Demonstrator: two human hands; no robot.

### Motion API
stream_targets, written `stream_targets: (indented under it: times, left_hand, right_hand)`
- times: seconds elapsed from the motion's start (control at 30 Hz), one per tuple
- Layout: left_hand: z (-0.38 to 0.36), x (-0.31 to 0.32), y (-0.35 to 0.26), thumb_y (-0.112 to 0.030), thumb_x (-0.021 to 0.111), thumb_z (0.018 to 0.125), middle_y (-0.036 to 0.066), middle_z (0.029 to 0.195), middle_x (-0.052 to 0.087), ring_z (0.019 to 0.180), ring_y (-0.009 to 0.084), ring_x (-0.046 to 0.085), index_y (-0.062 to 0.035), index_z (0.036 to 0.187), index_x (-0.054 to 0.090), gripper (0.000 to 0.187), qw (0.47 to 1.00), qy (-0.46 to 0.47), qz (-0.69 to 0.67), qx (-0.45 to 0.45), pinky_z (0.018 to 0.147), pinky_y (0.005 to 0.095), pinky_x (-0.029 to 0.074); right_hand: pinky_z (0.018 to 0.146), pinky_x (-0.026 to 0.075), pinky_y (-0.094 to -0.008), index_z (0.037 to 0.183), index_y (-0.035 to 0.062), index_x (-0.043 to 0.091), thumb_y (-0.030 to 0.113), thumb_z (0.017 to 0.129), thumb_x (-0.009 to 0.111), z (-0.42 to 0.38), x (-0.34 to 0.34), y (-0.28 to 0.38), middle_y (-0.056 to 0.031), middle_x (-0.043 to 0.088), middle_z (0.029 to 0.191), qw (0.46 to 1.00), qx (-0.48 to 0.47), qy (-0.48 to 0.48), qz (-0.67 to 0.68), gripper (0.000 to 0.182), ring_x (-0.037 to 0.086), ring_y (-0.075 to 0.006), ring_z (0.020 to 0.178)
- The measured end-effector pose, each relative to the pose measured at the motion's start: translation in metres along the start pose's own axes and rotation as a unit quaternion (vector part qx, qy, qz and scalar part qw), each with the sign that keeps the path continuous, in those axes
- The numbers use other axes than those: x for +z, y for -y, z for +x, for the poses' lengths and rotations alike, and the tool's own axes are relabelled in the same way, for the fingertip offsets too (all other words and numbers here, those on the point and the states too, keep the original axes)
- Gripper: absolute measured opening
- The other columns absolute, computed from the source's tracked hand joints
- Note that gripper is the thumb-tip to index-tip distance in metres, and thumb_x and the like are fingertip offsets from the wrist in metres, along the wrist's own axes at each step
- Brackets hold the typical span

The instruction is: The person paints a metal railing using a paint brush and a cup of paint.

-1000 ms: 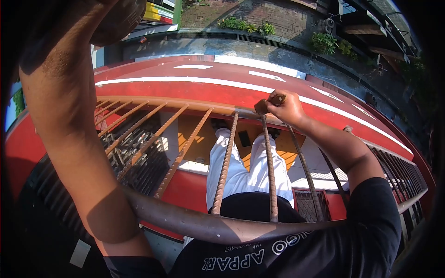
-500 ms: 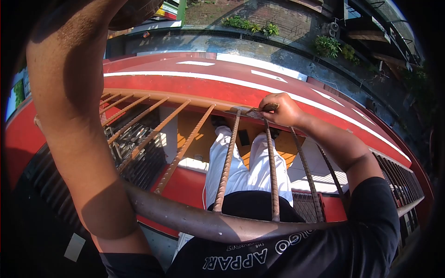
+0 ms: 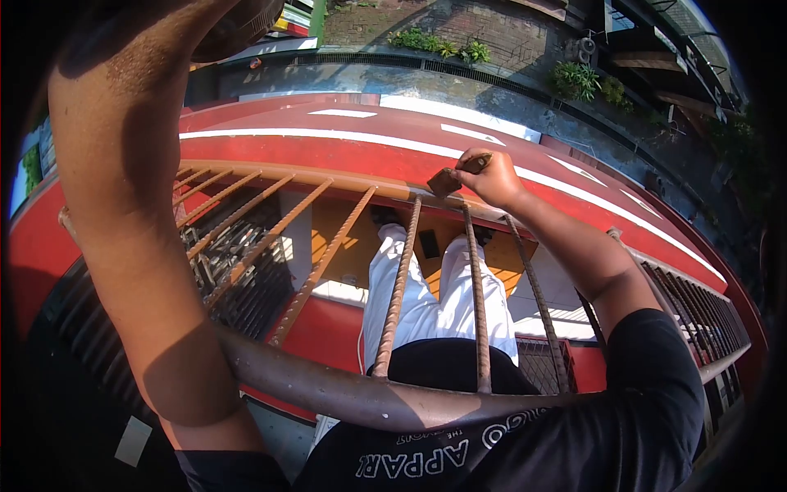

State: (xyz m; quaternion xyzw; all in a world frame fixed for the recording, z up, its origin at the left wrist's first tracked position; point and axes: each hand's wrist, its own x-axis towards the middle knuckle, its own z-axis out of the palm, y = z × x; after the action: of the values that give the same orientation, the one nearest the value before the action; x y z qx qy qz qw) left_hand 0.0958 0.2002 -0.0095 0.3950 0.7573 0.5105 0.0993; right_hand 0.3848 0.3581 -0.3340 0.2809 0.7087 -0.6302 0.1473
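In the head view my right hand (image 3: 492, 176) is closed around the handle of a paintbrush (image 3: 444, 183). The flat, brown-coated bristle end touches or hovers just over the far horizontal rail (image 3: 311, 174) of a metal railing; contact is hard to tell. That rail is orange-brown on its left stretch, with paler, greyish patches near the brush. Twisted rebar bars (image 3: 400, 287) run from it to a thick brown pipe (image 3: 328, 389) near my chest. My left arm reaches up past the upper left edge, so its hand is out of sight. A dark rounded object (image 3: 246, 31), not clear in kind, shows beside it.
Beyond the railing lies a red ledge (image 3: 344, 148) with white stripes, and far below it a paved alley (image 3: 328, 80) with plants (image 3: 578, 80). More railing (image 3: 697, 316) continues at right. My legs in white trousers (image 3: 418, 295) show through the bars, with a dark phone-like rectangle (image 3: 428, 243) between them.
My right hand has shifted slightly up, and the paintbrush has turned so its broad flat side now shows over the rail. My left arm stays nearly where it was.
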Motion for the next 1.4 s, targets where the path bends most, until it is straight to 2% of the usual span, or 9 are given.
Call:
stream_targets:
  times: [0.1, 0.33, 0.37, 0.57, 0.8, 0.97, 1.07, 1.3, 1.4]
  left_hand:
    - [-0.009, 0.010, -0.011, -0.006, 0.079, 0.081, 0.011, 0.119, 0.068, 0.114, 0.0221, 0.064, -0.0023, 0.124, 0.064, 0.045, 1.000, 0.014, -0.006, -0.002, 0.105, 0.0389, 0.047]
    - [-0.027, 0.022, -0.027, -0.006, 0.080, 0.080, 0.011, 0.119, 0.067, 0.114, 0.0221, 0.064, -0.0023, 0.124, 0.064, 0.046, 1.000, 0.022, -0.015, 0.000, 0.105, 0.0387, 0.048]
    - [-0.028, 0.023, -0.028, -0.006, 0.080, 0.080, 0.011, 0.119, 0.067, 0.114, 0.0221, 0.064, -0.0023, 0.124, 0.064, 0.047, 1.000, 0.022, -0.015, -0.001, 0.105, 0.0386, 0.048]
    - [-0.033, 0.026, -0.034, -0.006, 0.080, 0.079, 0.012, 0.119, 0.067, 0.114, 0.0221, 0.064, -0.0023, 0.124, 0.064, 0.047, 1.000, 0.024, -0.017, 0.000, 0.105, 0.0385, 0.048]
    - [-0.034, 0.029, -0.036, -0.006, 0.081, 0.079, 0.012, 0.120, 0.067, 0.113, 0.0221, 0.064, -0.0023, 0.124, 0.063, 0.049, 1.000, 0.023, -0.021, 0.001, 0.105, 0.0383, 0.048]
    - [-0.025, 0.025, -0.033, -0.007, 0.081, 0.078, 0.012, 0.120, 0.067, 0.113, 0.0221, 0.064, -0.0023, 0.124, 0.063, 0.049, 1.000, 0.021, -0.020, 0.002, 0.104, 0.0382, 0.048]
    - [-0.015, 0.022, -0.026, -0.007, 0.082, 0.078, 0.012, 0.120, 0.067, 0.113, 0.0221, 0.064, -0.0023, 0.124, 0.063, 0.050, 1.000, 0.014, -0.016, -0.001, 0.104, 0.0381, 0.048]
    - [-0.001, 0.020, -0.016, -0.007, 0.082, 0.077, 0.012, 0.120, 0.067, 0.113, 0.0221, 0.064, -0.0023, 0.124, 0.063, 0.051, 1.000, 0.020, -0.012, -0.003, 0.104, 0.0379, 0.049]
    - [0.007, 0.018, -0.007, -0.007, 0.083, 0.077, 0.012, 0.120, 0.067, 0.113, 0.0221, 0.064, -0.0023, 0.124, 0.063, 0.051, 1.000, 0.020, -0.008, -0.011, 0.104, 0.0378, 0.049]
  right_hand:
    - [0.071, 0.056, -0.0317, 0.089, 0.0036, 0.071, 0.012, 0.080, 0.078, -0.007, -0.006, 0.025, -0.0114, 0.074, 0.082, 0.995, 0.015, 0.093, -0.033, 0.015, 0.072, -0.0201, 0.076]
    - [0.074, 0.056, -0.0341, 0.088, 0.0040, 0.072, 0.016, 0.080, 0.078, 0.008, 0.012, 0.009, -0.0109, 0.073, 0.082, 0.999, 0.030, 0.008, -0.040, 0.015, 0.072, -0.0218, 0.078]
    - [0.068, 0.055, -0.0289, 0.084, 0.0011, 0.068, 0.010, 0.082, 0.078, 0.013, 0.010, 0.004, -0.0074, 0.073, 0.079, 1.000, 0.016, 0.002, -0.014, 0.014, 0.070, -0.0129, 0.075]
    - [0.073, 0.056, -0.0317, 0.085, 0.0050, 0.071, 0.012, 0.080, 0.074, 0.036, 0.008, 0.024, -0.0088, 0.073, 0.080, 0.996, 0.059, -0.011, 0.061, 0.010, 0.071, -0.0185, 0.076]
    - [0.072, 0.056, -0.0318, 0.085, 0.0055, 0.071, 0.016, 0.078, 0.074, 0.040, 0.005, -0.001, -0.0076, 0.073, 0.079, 0.996, 0.083, 0.002, -0.036, 0.013, 0.071, -0.0184, 0.077]
    - [0.071, 0.056, -0.0312, 0.084, 0.0038, 0.070, 0.013, 0.078, 0.074, 0.031, -0.002, 0.000, -0.0081, 0.072, 0.079, 0.994, 0.076, -0.022, 0.079, 0.011, 0.070, -0.0187, 0.075]
    - [0.074, 0.056, -0.0326, 0.083, 0.0035, 0.070, 0.013, 0.078, 0.075, 0.015, -0.007, 0.007, -0.0093, 0.072, 0.080, 0.997, 0.052, 0.005, -0.055, 0.012, 0.071, -0.0197, 0.078]
    - [0.061, 0.056, -0.0291, 0.081, 0.0001, 0.070, 0.008, 0.076, 0.074, 0.008, -0.065, -0.042, -0.0087, 0.071, 0.074, 0.979, 0.191, -0.065, 0.032, 0.011, 0.069, -0.0139, 0.065]
    - [0.061, 0.056, -0.0289, 0.081, 0.0004, 0.071, 0.010, 0.076, 0.074, 0.018, -0.033, -0.019, -0.0084, 0.071, 0.072, 0.962, 0.178, -0.130, 0.161, 0.011, 0.070, -0.0139, 0.066]
